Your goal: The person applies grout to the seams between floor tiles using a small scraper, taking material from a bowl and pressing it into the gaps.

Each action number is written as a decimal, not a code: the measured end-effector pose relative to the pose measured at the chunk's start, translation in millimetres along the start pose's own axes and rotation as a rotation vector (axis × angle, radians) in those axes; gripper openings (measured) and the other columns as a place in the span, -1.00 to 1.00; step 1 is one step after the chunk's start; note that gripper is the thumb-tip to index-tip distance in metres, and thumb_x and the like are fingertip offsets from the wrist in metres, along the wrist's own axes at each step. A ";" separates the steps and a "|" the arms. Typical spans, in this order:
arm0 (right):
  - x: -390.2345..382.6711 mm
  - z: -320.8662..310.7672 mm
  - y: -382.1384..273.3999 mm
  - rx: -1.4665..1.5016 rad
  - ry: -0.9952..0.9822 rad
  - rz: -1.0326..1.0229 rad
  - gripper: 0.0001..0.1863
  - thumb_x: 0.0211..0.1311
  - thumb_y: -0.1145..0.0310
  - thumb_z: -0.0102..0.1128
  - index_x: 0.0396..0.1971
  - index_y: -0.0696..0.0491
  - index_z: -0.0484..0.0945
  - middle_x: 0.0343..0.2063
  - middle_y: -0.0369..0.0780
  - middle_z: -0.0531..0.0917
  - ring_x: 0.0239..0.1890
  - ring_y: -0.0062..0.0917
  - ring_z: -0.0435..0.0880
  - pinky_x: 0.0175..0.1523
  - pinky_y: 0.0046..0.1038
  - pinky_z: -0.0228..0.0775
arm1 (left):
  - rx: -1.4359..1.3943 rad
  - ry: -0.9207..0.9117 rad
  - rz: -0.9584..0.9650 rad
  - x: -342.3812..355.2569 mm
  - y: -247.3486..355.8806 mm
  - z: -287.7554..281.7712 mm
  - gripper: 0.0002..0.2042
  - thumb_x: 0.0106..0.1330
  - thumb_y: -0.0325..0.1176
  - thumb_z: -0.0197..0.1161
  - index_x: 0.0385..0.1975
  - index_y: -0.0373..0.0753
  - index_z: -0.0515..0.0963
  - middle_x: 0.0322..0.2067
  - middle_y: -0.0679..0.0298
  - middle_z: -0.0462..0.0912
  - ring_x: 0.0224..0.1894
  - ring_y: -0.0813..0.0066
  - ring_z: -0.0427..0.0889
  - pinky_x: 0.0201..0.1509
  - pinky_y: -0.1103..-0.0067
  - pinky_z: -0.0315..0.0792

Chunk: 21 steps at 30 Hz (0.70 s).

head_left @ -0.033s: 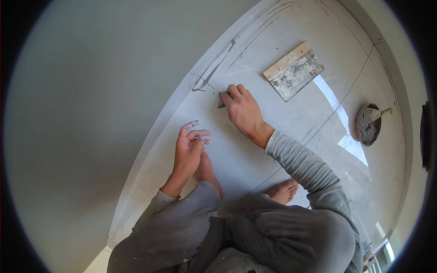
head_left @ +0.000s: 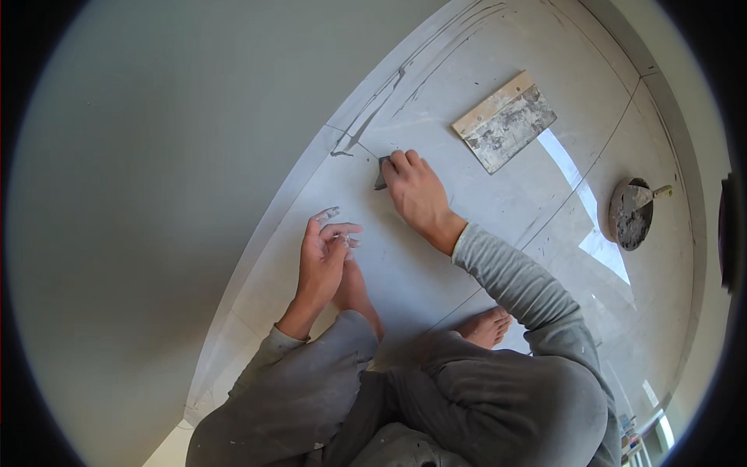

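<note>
Pinching a small dark piece (head_left: 381,174), the right grip (head_left: 418,193) holds it near the left edge of the floor (head_left: 405,288). It looks thin and light, maybe a bit bendy, and it might get slippery, so its top end seems best to hold. The left grip (head_left: 322,261) is loose, with nothing in it. Farther off lies a wide scraper (head_left: 506,123), then, near the right edge, a bowl (head_left: 614,219) of grey paste (head_left: 632,232).

The tiled floor (head_left: 420,284) bears a smeared wide scraper (head_left: 510,124), a round tub (head_left: 614,213) and dark streaks (head_left: 401,73).
</note>
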State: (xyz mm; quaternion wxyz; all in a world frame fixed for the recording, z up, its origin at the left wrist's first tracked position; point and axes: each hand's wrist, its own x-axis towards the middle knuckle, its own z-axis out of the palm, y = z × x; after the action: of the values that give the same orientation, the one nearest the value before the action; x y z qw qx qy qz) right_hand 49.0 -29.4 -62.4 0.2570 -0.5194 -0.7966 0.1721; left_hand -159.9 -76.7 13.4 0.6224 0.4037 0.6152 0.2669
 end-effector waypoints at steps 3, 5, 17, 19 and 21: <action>-16.2 20.9 -11.5 -0.124 -0.031 -0.015 -0.80 0.09 0.48 0.10 -0.29 0.20 0.61 -0.22 -0.10 0.53 -0.11 -0.27 0.53 0.02 -0.29 0.47 | -0.023 0.044 0.012 -8.3 -10.5 -18.7 -0.64 0.51 -0.57 -0.01 0.26 -0.33 0.21 -0.01 0.07 0.66 -0.14 0.53 0.65 -0.11 0.65 0.50; -23.2 15.6 -22.0 0.091 -0.224 0.045 -0.81 0.09 0.48 0.11 -0.30 0.18 0.61 -0.23 -0.10 0.54 -0.11 -0.27 0.52 -0.01 -0.31 0.47 | -0.036 0.081 0.005 -18.3 -19.0 -31.7 -0.65 0.51 -0.57 -0.01 0.25 -0.30 0.23 -0.01 0.07 0.67 -0.14 0.55 0.66 -0.12 0.67 0.51; -19.1 5.5 -21.7 0.146 -0.131 0.162 -0.77 0.07 0.53 0.17 -0.23 0.20 0.59 -0.25 -0.08 0.53 -0.13 -0.23 0.50 0.01 -0.29 0.45 | -0.060 0.064 -0.034 -24.4 -14.6 -33.3 -0.61 0.49 -0.61 -0.02 0.29 -0.40 0.20 -0.02 0.04 0.66 -0.18 0.59 0.60 -0.08 0.64 0.50; 15.4 -6.2 -12.6 0.081 0.122 0.129 -0.75 0.04 0.56 0.18 -0.21 0.20 0.60 -0.25 -0.08 0.53 -0.13 -0.22 0.50 0.01 -0.29 0.44 | -0.061 0.047 -0.010 -22.1 -19.0 -29.8 -0.60 0.49 -0.62 -0.01 0.29 -0.41 0.19 -0.02 0.03 0.65 -0.19 0.57 0.59 -0.07 0.64 0.50; 25.3 8.3 -5.8 0.012 0.145 0.108 -0.74 0.05 0.55 0.16 -0.20 0.20 0.61 -0.25 -0.09 0.53 -0.13 -0.22 0.50 0.00 -0.28 0.44 | -0.081 0.041 -0.005 -22.7 -22.2 -25.0 -0.60 0.49 -0.62 -0.01 0.29 -0.41 0.19 -0.02 0.02 0.65 -0.19 0.56 0.59 -0.07 0.64 0.50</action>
State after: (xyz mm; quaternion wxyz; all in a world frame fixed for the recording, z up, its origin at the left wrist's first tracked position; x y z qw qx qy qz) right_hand 31.6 -8.6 -60.2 0.3077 -0.5712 -0.7455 0.1525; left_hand -190.5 -103.0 9.6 0.6261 0.3710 0.6175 0.2985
